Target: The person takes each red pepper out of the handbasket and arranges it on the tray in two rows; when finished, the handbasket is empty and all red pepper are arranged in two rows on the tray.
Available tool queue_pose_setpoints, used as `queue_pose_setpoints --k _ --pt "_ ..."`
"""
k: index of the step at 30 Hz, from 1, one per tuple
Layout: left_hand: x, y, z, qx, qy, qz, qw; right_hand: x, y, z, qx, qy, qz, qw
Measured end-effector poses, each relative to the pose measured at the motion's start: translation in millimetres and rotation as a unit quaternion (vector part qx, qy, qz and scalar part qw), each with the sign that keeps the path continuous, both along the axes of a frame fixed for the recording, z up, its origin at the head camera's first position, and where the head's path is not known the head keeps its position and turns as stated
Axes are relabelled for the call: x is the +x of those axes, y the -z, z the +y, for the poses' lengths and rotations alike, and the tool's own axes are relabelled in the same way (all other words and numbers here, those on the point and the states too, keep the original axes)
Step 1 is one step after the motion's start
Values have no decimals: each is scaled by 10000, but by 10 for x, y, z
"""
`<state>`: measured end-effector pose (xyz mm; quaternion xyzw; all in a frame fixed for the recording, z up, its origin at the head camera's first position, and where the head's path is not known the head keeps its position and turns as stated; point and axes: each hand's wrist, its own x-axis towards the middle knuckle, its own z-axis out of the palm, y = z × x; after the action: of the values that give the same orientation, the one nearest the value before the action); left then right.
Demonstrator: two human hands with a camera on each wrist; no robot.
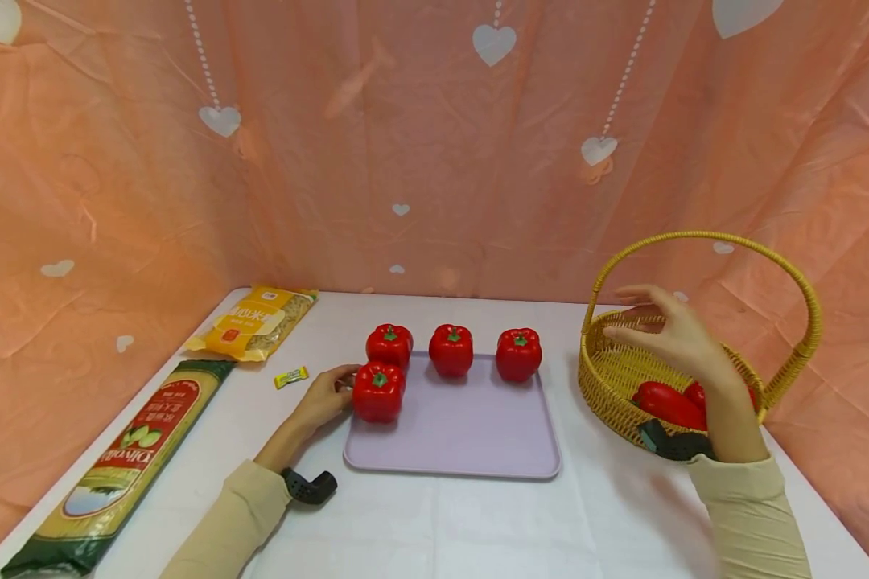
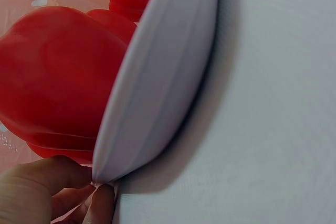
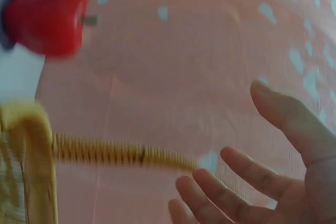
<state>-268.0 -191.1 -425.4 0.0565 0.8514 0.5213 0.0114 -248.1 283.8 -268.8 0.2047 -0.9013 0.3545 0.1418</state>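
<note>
My left hand (image 1: 331, 396) is at the left edge of the lilac tray (image 1: 463, 442); in the left wrist view its fingertips pinch the tray's rim. Several red bell peppers stand on the tray: the front-left bell pepper (image 1: 379, 392) beside my left hand, another (image 1: 389, 346) behind it, one at the back middle (image 1: 450, 351) and one at the back right (image 1: 518, 355). Over the yellow wicker basket (image 1: 599, 378) my right hand (image 1: 669, 334) hovers with spread fingers, holding nothing; the right wrist view shows this too. A long red vegetable (image 1: 669, 404) lies in the basket, with more red partly hidden by my right forearm.
A yellow bag of grain (image 1: 253, 323) lies at the back left. In front of it is a long pasta packet (image 1: 130, 450), and a small yellow-wrapped candy (image 1: 291, 377) lies nearer the tray. The basket's tall handle (image 1: 702, 236) arches up on the right.
</note>
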Motion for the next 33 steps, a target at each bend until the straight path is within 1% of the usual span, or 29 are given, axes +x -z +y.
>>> queue_pose_setpoints --k 2,5,7,10,13,15,19,21,23,25,30,32,33 --pt "8 2 0 39 21 0 10000 -9 -18 158 13 -14 -97 10000" --pt "14 2 -1 81 46 22 10000 -16 -39 362 -7 103 -428 9990" --pt "16 2 -4 73 62 36 9999 -26 -43 481 1 135 -567 9983" --pt "10 -4 -7 45 21 16 10000 -48 -25 640 -25 176 -643 9978" --pt "4 -9 -10 15 9 19 10000 -90 9 787 -12 118 -652 9978" --pt "2 -7 -10 24 -8 28 10000 -120 37 869 6 141 -744 9971" --pt "-2 9 -12 43 5 53 10000 -167 85 993 378 413 -1129 9920" --pt "-2 15 -10 57 -3 43 10000 -179 106 1042 565 475 -1410 9873" --pt "1 19 -8 77 -4 34 10000 -194 132 1085 626 501 -1616 9836" --pt "67 -70 26 76 1 25 10000 -212 162 1129 616 465 -1689 9826" --pt "67 -73 28 76 29 60 9999 -284 266 1213 605 269 -1489 9866" --pt "1 16 -2 91 48 103 9999 -298 301 1221 713 217 -1610 9841" --pt "0 20 -2 99 58 126 9999 -299 314 1221 803 205 -1712 9817"
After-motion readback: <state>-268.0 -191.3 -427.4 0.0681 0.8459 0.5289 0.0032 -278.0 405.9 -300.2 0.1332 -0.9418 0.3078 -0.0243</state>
